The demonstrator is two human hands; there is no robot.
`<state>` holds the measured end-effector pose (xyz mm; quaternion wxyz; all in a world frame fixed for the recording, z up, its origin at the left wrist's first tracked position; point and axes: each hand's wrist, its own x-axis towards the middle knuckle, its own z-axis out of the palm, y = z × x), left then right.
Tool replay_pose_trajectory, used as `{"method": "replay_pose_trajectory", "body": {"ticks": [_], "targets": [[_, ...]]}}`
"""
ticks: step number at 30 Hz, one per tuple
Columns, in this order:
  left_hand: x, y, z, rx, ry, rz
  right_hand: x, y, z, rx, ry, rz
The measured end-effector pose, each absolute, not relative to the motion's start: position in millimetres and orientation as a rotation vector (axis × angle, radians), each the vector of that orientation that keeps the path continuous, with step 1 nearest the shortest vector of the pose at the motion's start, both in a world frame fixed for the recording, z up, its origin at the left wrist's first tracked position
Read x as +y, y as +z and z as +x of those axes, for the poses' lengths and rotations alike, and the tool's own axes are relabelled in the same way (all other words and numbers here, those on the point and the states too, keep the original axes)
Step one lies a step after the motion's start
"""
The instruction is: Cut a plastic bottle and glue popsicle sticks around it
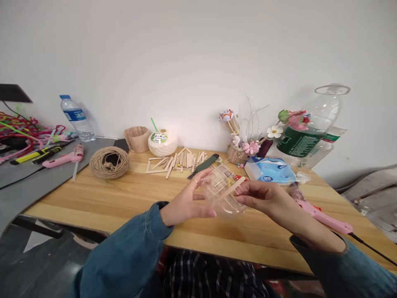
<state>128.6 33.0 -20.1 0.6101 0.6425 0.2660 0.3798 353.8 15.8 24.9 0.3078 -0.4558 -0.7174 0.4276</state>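
Note:
My left hand (185, 202) is closed around the side of a clear plastic container (217, 178) with ridged walls, held tilted above the wooden table. A flat wooden craft stick (230, 189) lies slantwise across the container's near side. The fingers of my right hand (265, 196) are pinched at the container's right side, close to the stick; they seem to press the stick there. Behind the container lie loose craft sticks (186, 160) and a dark green flat tool (207, 162), partly hidden by my left hand.
A twine coil (109, 162) and a pink glue gun (66, 157) lie left. Another pink glue gun (325, 218) trails its cord at right. Along the wall stand a stick-covered cup (136, 139), a wrapped coconut (163, 142), flowers, a tissue pack (273, 169) and a big bottle (325, 109).

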Motion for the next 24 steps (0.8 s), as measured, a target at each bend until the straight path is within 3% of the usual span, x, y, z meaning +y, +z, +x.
{"method": "replay_pose_trajectory", "body": {"ticks": [10,24], "targets": [[16.2,-14.6,138.1,0.75,1.026,1.503,4.8,40.2,346.3,-1.844,1.148,-1.125],[11.5,-20.3,141.4,0.662,1.12,1.384,-2.5,42.3,333.9,-1.782,0.837,-1.171]]}}
